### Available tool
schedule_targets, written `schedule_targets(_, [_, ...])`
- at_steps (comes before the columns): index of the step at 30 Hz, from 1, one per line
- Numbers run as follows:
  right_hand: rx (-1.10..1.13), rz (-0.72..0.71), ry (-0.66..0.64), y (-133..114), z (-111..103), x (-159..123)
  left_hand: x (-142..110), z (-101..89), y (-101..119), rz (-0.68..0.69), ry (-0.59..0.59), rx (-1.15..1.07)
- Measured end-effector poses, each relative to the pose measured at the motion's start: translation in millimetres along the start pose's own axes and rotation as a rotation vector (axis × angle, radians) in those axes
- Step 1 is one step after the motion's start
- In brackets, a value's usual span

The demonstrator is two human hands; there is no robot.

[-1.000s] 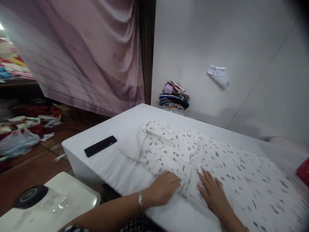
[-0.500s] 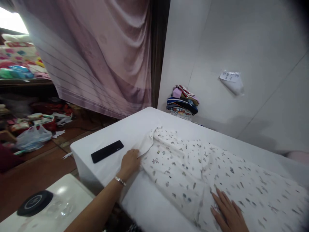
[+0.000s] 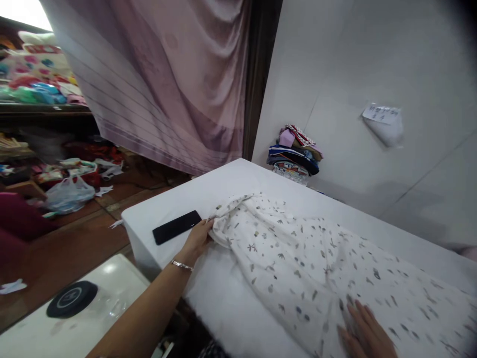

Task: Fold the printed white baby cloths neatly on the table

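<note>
A white printed cloth garment [image 3: 286, 258] with small plant motifs lies spread over the white-covered table [image 3: 223, 184]. At its far left corner my left hand [image 3: 200, 236], with a silver bracelet at the wrist, pinches the edge of the garment. The cloth bunches into folds beside those fingers. Lower right, my right hand [image 3: 368, 330] rests on the garment with its fingers stretched out, slightly blurred. A black phone [image 3: 177, 227] lies on the table just beyond my left hand.
A white surface at lower left carries a round black object [image 3: 72, 299]. Folded clothes [image 3: 294, 151] are stacked against the wall behind the table. A pink curtain [image 3: 167, 74] hangs at the back. A plastic bag [image 3: 70, 194] sits on the floor at left.
My left hand has gripped the garment's corner, and the edge that lay turned over there now shows its printed side, gathered in folds. The whole view has shifted slightly.
</note>
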State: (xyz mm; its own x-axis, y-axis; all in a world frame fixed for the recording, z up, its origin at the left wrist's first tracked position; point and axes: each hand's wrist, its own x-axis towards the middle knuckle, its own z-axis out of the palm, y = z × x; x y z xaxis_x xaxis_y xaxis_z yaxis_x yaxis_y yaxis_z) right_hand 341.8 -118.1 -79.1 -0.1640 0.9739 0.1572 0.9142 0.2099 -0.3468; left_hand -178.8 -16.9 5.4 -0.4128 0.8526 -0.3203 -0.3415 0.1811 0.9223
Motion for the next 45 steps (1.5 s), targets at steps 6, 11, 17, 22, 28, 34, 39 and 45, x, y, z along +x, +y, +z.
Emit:
schedule_targets(6, [0.183, -0.211, 0.033, -154.2, 0.7, 47.2, -23.2, 0.1, -18.1, 0.398, 0.094, 0.575])
schedule_targets(11, [0.161, -0.468, -0.143, -273.1, 26.4, 97.0, -55.8, -5.6, -28.5, 0.574, 0.228, 0.877])
schedule_targets(17, [0.095, -0.389, -0.218, -293.6, 52.1, 128.1, -75.1, -11.4, -35.4, 0.396, 0.121, 1.107])
schedule_targets(22, [0.493, -0.254, -0.218, -286.8, 51.0, 142.1, -73.7, 1.3, -30.8, 0.387, 0.069, 1.223])
schedule_targets(28, [0.977, -0.021, -0.267, -285.3, 38.0, 153.7, -61.7, 17.4, -34.4, 0.418, 0.047, 0.965])
schedule_targets(34, [1.099, 0.062, -0.301, -280.5, 22.6, 152.5, -29.7, 13.2, -27.4, 0.418, 0.163, 0.512])
schedule_targets(39, [1.274, 0.089, -0.313, -258.9, 0.2, 143.2, 9.8, -14.0, 7.2, 0.393, 0.283, 0.190])
schedule_targets(45, [1.002, -0.244, -0.501, -255.7, -8.9, 115.8, 30.8, -45.0, 68.4, 0.511, 0.141, 0.311])
